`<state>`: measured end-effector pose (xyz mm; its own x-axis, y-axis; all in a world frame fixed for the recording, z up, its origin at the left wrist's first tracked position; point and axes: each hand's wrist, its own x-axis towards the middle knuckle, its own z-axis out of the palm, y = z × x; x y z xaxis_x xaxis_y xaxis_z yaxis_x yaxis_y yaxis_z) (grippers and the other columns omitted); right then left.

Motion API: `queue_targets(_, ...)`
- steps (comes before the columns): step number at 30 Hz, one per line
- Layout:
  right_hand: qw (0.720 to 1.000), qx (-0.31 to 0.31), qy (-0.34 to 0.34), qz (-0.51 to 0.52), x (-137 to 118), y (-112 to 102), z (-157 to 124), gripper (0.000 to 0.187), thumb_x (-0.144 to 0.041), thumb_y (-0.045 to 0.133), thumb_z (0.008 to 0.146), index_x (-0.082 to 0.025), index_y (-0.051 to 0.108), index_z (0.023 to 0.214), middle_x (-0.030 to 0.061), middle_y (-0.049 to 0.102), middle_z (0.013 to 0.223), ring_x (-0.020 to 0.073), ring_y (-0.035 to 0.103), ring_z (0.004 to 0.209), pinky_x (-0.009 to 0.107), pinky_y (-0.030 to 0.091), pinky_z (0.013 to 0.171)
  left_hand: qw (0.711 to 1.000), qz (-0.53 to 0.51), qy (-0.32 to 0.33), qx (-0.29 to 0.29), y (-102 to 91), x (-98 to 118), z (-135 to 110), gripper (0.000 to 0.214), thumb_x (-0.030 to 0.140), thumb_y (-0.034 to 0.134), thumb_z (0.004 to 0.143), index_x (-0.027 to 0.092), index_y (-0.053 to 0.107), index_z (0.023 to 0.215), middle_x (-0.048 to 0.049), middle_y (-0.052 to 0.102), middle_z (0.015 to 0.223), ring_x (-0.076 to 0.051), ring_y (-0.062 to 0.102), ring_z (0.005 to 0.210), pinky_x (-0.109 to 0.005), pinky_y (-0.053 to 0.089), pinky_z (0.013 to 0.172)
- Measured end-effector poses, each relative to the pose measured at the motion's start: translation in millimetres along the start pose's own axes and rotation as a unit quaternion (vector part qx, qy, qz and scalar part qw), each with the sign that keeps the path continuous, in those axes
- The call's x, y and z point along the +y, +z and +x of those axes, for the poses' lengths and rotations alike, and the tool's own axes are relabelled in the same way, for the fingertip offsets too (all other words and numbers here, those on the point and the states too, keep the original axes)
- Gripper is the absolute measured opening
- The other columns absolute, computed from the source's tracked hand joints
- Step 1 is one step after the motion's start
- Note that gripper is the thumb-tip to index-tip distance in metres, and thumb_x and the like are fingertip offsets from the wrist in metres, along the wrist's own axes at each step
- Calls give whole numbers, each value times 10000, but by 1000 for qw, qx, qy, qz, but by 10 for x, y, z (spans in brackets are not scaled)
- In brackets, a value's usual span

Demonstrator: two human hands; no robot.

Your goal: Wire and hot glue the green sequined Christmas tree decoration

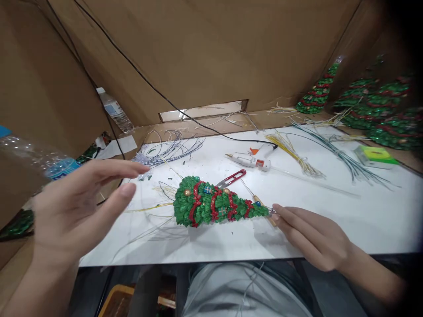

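A small decorated Christmas tree (205, 204) lies on its side on the white tabletop, with its base to the left. Thin wires trail from that base. My right hand (312, 235) pinches the tree's tip between thumb and fingers. My left hand (82, 207) is raised to the left of the base, apart from it, with a gap between thumb and fingers and nothing held. Just behind the tree lie red-handled thread snips (234, 177). A wooden-handled awl (254, 197) lies partly under the tree's tip, its thin metal shaft pointing up and left.
A glue gun (251, 163) with its black cord lies behind the tree. Bundles of yellow wires (295, 154) and green wires (340, 152) spread at the right, near a green-yellow box (376, 156). Finished trees (319, 94) stand at the back right. Plastic bottles (115, 112) are at the left.
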<state>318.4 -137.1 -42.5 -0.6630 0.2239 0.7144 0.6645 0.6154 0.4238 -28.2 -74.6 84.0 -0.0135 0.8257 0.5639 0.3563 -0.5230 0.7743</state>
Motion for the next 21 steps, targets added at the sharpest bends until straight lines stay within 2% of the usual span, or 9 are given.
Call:
queue_targets(1,1000,-1,2,2,0,1,-1,134,8,626,826,-66,666,930,183,732,942,255,692,927,361,618,754,994,56,37,-84,55,14,53,199,365,758,751,211,783,876,-63,765,957,-256,685,939,-347,537,888)
queue_targets(3,1000,-8,4,5,9,6,2,124,11,605,838,-51,662,930,198,728,940,258,697,906,368,620,751,981,72,46,-177,154,-25,204,345,447,653,831,218,751,1071,-82,747,1097,-264,679,1040,-335,527,908)
queue_targets(4,1000,-11,6,5,16,9,2,119,10,587,849,-41,657,930,206,725,935,259,699,889,373,621,746,977,61,36,-201,202,-73,292,401,472,661,821,220,732,1126,-88,737,1141,-273,667,1086,-332,518,922)
queue_targets(7,1000,-21,19,0,44,26,-31,93,-3,578,865,-26,643,927,221,714,940,258,701,856,384,620,744,964,9,-75,-257,358,-289,541,530,497,758,726,219,717,1176,-108,747,1141,-336,624,1182,-379,494,955)
queue_targets(10,997,-44,62,-6,61,54,-139,132,-28,634,849,-45,640,979,201,709,1006,253,697,912,382,607,789,933,-9,-162,-323,501,-509,694,516,500,777,704,242,728,1148,-92,772,1080,-310,606,1217,-348,475,982)
queue_targets(13,990,-70,124,-14,67,83,-257,172,-62,634,865,-102,645,1032,148,718,1037,228,699,920,359,582,820,913,-1,-164,-374,592,-648,746,435,475,788,695,268,752,1075,-58,797,934,-274,695,1044,-291,523,851)
queue_targets(16,981,-87,170,-31,78,97,-278,141,-103,617,890,-186,642,1001,79,736,1008,191,713,845,307,568,766,890,-8,-171,-423,655,-719,762,450,486,769,710,260,751,1099,-51,786,794,-242,740,814,-249,526,682)
queue_targets(21,976,-82,185,-76,114,97,-170,200,-115,730,806,-227,628,937,15,757,894,156,720,714,241,542,618,832,-72,-228,-501,797,-870,834,474,517,758,690,236,763,1072,-77,773,763,-211,703,625,-239,494,550)
